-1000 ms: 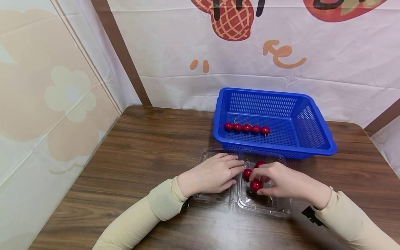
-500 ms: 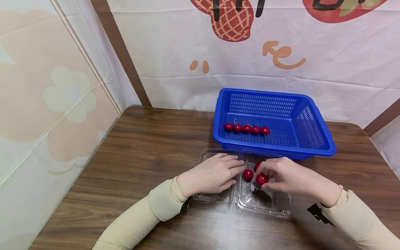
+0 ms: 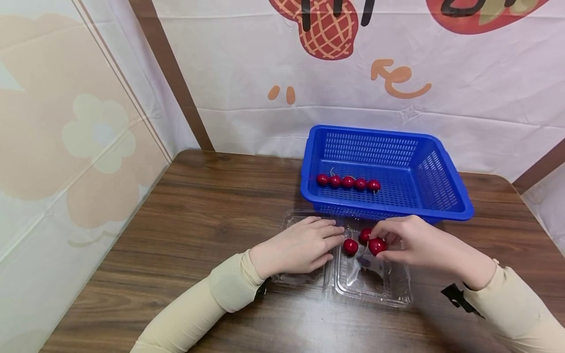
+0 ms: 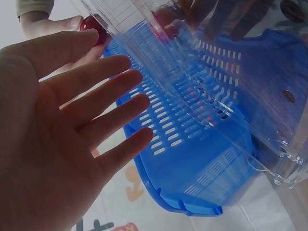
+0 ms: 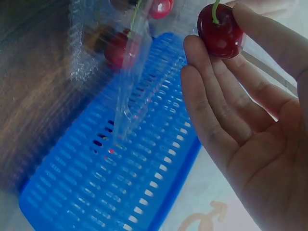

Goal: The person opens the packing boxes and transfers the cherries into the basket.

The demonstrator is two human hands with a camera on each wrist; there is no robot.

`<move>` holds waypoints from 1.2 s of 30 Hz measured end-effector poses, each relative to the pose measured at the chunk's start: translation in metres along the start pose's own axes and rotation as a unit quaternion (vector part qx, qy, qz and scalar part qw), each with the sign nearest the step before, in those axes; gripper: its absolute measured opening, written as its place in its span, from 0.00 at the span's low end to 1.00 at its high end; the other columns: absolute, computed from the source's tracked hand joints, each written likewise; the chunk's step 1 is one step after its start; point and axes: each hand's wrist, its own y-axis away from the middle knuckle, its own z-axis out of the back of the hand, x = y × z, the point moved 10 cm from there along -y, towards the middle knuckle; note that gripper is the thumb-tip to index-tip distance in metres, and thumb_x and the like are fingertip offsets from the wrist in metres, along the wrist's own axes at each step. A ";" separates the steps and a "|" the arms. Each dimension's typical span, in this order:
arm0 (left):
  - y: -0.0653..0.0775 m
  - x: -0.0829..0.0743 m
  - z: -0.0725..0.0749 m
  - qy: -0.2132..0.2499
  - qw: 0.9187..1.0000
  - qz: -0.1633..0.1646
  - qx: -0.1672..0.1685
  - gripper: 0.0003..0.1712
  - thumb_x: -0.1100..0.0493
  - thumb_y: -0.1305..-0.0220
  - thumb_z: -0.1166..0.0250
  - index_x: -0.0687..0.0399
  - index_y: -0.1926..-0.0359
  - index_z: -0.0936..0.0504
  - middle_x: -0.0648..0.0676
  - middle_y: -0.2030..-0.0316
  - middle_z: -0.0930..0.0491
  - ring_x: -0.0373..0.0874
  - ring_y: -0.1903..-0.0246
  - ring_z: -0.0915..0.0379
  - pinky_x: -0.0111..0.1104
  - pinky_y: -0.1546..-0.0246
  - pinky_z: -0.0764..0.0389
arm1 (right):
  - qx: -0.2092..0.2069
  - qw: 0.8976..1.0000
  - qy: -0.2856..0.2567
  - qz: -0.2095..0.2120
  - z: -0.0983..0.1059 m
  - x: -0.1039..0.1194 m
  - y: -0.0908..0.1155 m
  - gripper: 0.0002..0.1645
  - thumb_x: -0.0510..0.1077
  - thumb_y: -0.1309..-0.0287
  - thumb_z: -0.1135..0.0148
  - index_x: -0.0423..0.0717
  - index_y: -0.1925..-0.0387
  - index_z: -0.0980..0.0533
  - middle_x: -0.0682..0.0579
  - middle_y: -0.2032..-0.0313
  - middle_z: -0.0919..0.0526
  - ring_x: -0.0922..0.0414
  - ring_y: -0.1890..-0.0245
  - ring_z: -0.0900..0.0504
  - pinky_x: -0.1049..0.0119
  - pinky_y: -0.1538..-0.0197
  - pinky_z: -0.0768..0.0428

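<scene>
My left hand (image 3: 304, 247) lies with fingers straight over the left half of a hinged clear plastic box (image 3: 362, 289) standing open on the table. In the left wrist view its palm and spread fingers show nothing held. My right hand (image 3: 415, 242) pinches a dark red cherry (image 3: 377, 246) between thumb and fingertips, over the box's right half. A green stem (image 5: 216, 12) rises from that cherry in the right wrist view. Two other cherries sit in the right half: one at left (image 3: 350, 246), and one farther back (image 3: 365, 236), partly overlapped by my right fingers.
Right behind the box stands a blue perforated basket (image 3: 371, 144). Several cherries (image 3: 348, 182) lie in a row on its floor, toward the left. The wooden table (image 3: 185, 230) extends to both sides, with a printed cloth (image 3: 238, 63) hanging behind it.
My right hand has moved right and slightly back, carrying the pinched cherry away from the left cherry, bringing more of the two lying cherries into view. The left hand has stayed put.
</scene>
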 end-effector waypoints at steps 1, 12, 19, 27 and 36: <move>0.000 0.000 0.000 0.000 1.000 0.000 0.000 0.26 0.49 0.38 0.46 0.52 0.40 0.26 0.52 0.41 0.27 0.46 0.40 0.37 0.39 0.38 0.36 | -0.002 1.000 0.003 -0.001 0.002 0.000 0.000 0.15 0.45 0.56 0.30 0.49 0.63 0.22 0.61 0.70 0.19 0.68 0.73 0.23 0.70 0.73 0.19; 0.001 0.000 -0.002 0.001 1.000 0.005 0.006 0.26 0.49 0.38 0.46 0.52 0.40 0.27 0.51 0.41 0.27 0.46 0.40 0.37 0.39 0.38 0.35 | -0.013 0.999 0.007 -0.040 0.020 -0.010 0.002 0.15 0.45 0.55 0.31 0.48 0.62 0.22 0.60 0.70 0.18 0.70 0.73 0.23 0.70 0.72 0.18; 0.000 0.000 -0.001 0.002 1.000 0.001 0.002 0.26 0.50 0.39 0.45 0.53 0.41 0.26 0.52 0.41 0.27 0.47 0.40 0.37 0.40 0.38 0.35 | -0.026 0.998 0.025 -0.051 0.027 -0.017 0.002 0.15 0.46 0.57 0.29 0.51 0.64 0.21 0.62 0.73 0.19 0.72 0.74 0.23 0.73 0.72 0.19; 0.000 0.000 -0.001 0.003 1.000 0.000 0.002 0.25 0.50 0.39 0.45 0.53 0.42 0.25 0.52 0.41 0.27 0.47 0.40 0.36 0.40 0.39 0.35 | -0.027 0.997 0.043 -0.057 0.033 -0.022 0.001 0.15 0.50 0.56 0.31 0.53 0.63 0.22 0.62 0.70 0.18 0.71 0.72 0.22 0.70 0.72 0.18; -0.001 0.000 -0.001 0.004 1.000 0.001 0.003 0.25 0.50 0.39 0.45 0.53 0.42 0.25 0.53 0.41 0.27 0.47 0.40 0.36 0.41 0.38 0.35 | -0.023 0.996 0.052 -0.070 0.041 -0.031 -0.001 0.16 0.53 0.54 0.32 0.53 0.63 0.22 0.61 0.68 0.17 0.69 0.70 0.21 0.69 0.70 0.17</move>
